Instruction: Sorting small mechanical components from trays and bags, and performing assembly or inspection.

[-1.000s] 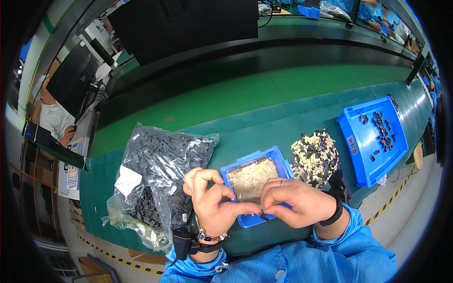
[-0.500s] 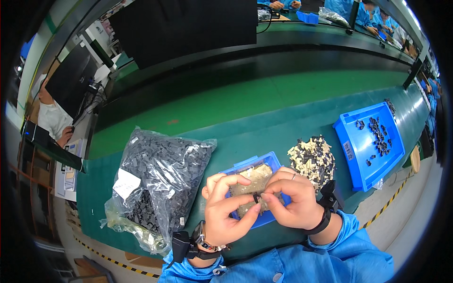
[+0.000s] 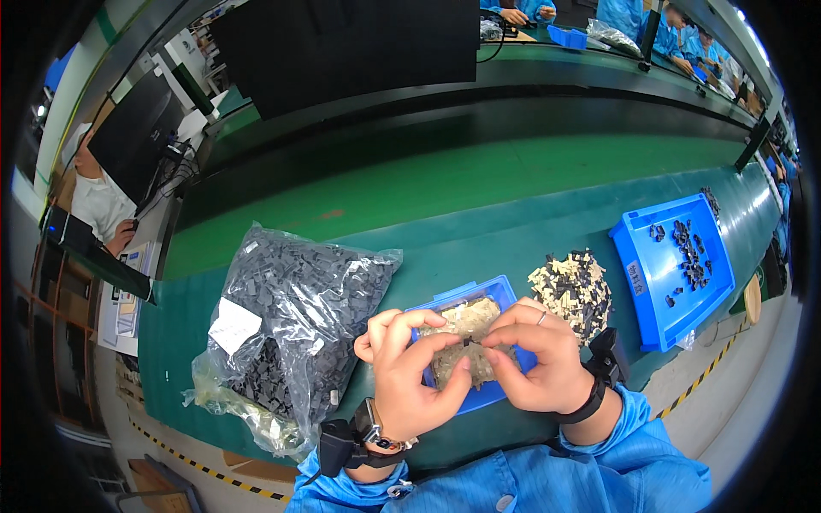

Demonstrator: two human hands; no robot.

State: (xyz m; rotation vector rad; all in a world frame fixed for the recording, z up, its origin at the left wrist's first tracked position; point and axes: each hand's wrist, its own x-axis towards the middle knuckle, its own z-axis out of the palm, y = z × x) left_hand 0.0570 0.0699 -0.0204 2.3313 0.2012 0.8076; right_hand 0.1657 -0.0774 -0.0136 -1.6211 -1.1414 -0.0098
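Observation:
My left hand (image 3: pixel 419 368) and my right hand (image 3: pixel 543 363) meet over a small blue box. A small black plastic piece (image 3: pixel 468 341) sits between their fingertips, with the thumb and forefinger of each hand curled round it. The fingers partly cover the piece, and its exact shape is too small to tell. Beneath the hands, the blue box (image 3: pixel 505 291) holds a clear plastic bag (image 3: pixel 470 318) of pale contents.
Left of my hands lies a big clear bag of dark grey plastic pieces (image 3: pixel 299 291). A pile of cream and black pieces (image 3: pixel 571 286) is on the green table (image 3: pixel 453 248) at the right, beside a blue tray (image 3: pixel 637 295) with several black parts. Co-workers sit farther off.
The black piece has turned between my fingertips and shows less. My right thumb has dropped away slightly from its forefinger, and the whole view has shifted a little.

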